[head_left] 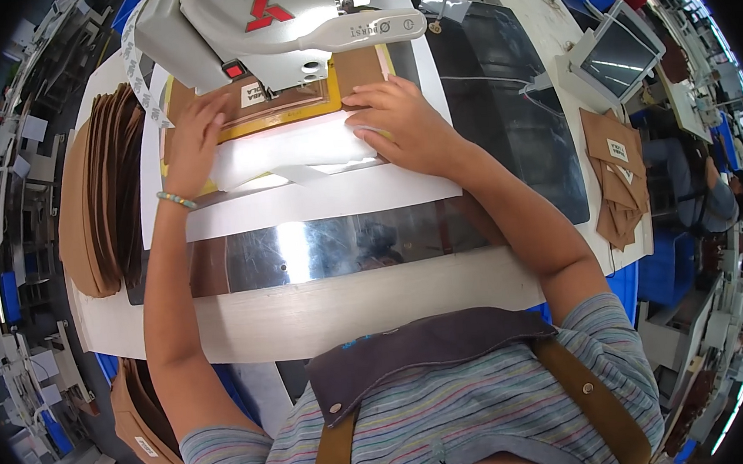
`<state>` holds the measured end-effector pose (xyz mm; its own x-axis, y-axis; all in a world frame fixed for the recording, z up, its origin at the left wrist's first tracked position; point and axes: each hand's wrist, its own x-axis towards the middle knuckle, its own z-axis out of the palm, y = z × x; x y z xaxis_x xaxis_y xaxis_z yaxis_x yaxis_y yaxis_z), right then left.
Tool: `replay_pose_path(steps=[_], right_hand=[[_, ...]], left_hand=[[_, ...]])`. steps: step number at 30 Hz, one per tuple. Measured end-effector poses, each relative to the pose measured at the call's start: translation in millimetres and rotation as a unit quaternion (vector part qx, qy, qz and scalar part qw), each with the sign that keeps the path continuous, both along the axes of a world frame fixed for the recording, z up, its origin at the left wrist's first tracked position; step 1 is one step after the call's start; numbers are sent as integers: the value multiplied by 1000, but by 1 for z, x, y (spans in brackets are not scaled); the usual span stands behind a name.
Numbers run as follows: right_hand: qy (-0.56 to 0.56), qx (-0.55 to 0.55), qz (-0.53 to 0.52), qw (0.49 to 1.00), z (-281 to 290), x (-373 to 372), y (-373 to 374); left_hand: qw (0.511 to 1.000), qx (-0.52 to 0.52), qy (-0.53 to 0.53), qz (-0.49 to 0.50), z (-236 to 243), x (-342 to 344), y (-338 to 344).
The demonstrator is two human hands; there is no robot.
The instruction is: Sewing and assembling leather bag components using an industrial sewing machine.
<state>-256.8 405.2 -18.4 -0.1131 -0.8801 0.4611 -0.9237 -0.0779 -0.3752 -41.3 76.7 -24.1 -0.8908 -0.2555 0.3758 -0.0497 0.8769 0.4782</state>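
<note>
A yellow-edged sewing template [336, 86] lies under the head of a grey-white sewing machine [280, 8]. Brown fabric [359, 69] shows inside the template, with a white label [253, 94] close to the needle area. My left hand [193, 146] rests flat at the template's left side, fingers stretched forward on the brown fabric. At its right edge lies my right hand [407, 129], fingers extended and thumb apart. Neither hand holds anything that I can see. Between the hands, a bright white strip [287, 151] runs along the template's near side, over a white sheet [299, 204].
Brown fabric pieces [89, 197] stand stacked at the left. Labelled brown pieces [619, 178] lie in a pile at the right, below a control screen [622, 53]. A shiny metal plate [338, 250] borders the near table edge [352, 312]. Another person [691, 185] sits far right.
</note>
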Motion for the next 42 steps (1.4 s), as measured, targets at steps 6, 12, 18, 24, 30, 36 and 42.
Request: replay_pose_path(steps=[6, 12, 18, 24, 30, 36, 42], right_hand=[[-6, 35, 45, 998, 29, 0, 6], [-63, 114, 84, 988, 49, -4, 48], [-29, 155, -31, 987, 17, 10, 72], [20, 147, -101, 984, -8, 47, 60], [70, 171, -167, 968, -10, 38, 79], [30, 148, -146, 978, -11, 28, 99], [3, 169, -119, 978, 19, -3, 106]], left_hand=[[976, -70, -50, 199, -30, 67, -95], [949, -115, -130, 264, -46, 77, -102], [943, -165, -146, 251, -42, 83, -109], [940, -212, -151, 218, -34, 57, -69], [951, -217, -155, 156, -33, 17, -37], [959, -186, -133, 168, -42, -39, -8], [960, -196, -45, 196, -48, -70, 28]])
